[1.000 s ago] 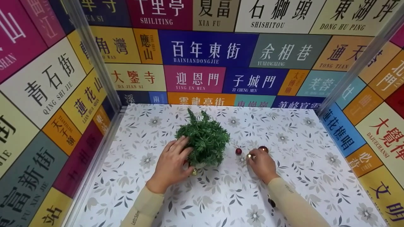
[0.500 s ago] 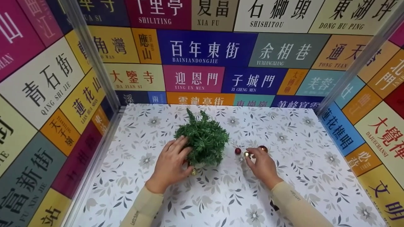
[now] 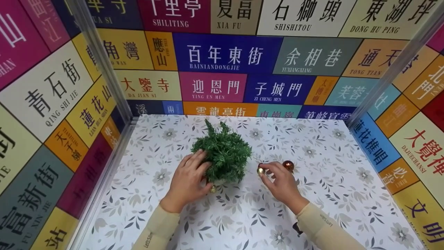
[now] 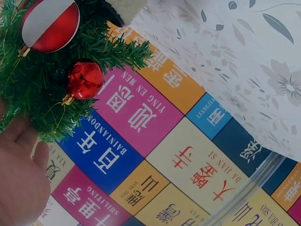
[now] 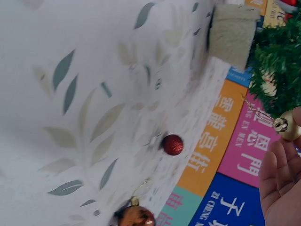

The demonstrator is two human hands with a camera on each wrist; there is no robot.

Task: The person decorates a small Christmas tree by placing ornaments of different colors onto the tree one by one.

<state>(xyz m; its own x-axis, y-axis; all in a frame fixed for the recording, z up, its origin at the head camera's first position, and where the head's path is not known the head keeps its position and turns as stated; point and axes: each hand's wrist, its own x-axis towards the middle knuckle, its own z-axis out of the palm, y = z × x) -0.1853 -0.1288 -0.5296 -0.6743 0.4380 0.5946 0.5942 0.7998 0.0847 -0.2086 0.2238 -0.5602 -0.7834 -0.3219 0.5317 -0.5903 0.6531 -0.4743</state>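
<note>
A small artificial Christmas tree [image 3: 225, 149] stands upright mid-table, its pale pot [image 5: 233, 35] plainest in the right wrist view. My left hand [image 3: 187, 178] rests against its left side, fingertips touching the foliage and thumb low beside a gold bauble [image 3: 213, 189]. On the tree, the left wrist view shows a red-and-white bauble [image 4: 51, 23] and a shiny red bauble [image 4: 85, 80]. My right hand [image 3: 284, 185] pinches a small gold bauble [image 5: 289, 126] by its body, its cap and string loop free. Part of that bauble is hidden by fingers.
Right of the tree, a small dark-red bauble [image 5: 172, 144] and a larger copper bauble [image 3: 288, 165] lie on the flower-patterned table [image 3: 156, 215]. Panels with printed place names [image 3: 227, 53] enclose the left, back and right.
My right hand has picked the gold bauble off the table and moved left with it, toward the tree and in front of the dark-red bauble. My left hand has stayed put.
</note>
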